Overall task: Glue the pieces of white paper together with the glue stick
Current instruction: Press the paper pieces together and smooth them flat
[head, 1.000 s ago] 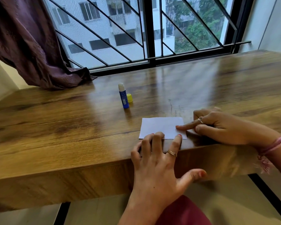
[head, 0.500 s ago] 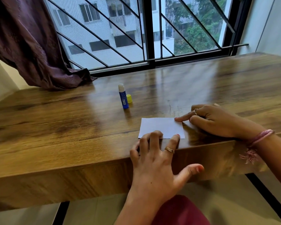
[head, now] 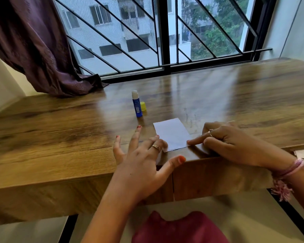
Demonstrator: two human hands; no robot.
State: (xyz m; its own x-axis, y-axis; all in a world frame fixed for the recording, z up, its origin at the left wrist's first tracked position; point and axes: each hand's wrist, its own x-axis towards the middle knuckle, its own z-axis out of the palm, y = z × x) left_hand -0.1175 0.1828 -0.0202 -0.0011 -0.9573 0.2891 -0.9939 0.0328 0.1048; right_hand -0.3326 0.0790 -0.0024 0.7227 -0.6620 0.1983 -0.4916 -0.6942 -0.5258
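While white paper nears table edge, right hand fingertip pins it, left hand splayed, empty.

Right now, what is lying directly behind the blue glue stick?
The yellow cap stands just behind the glue stick, on the table. The stick hides the cap's left edge.
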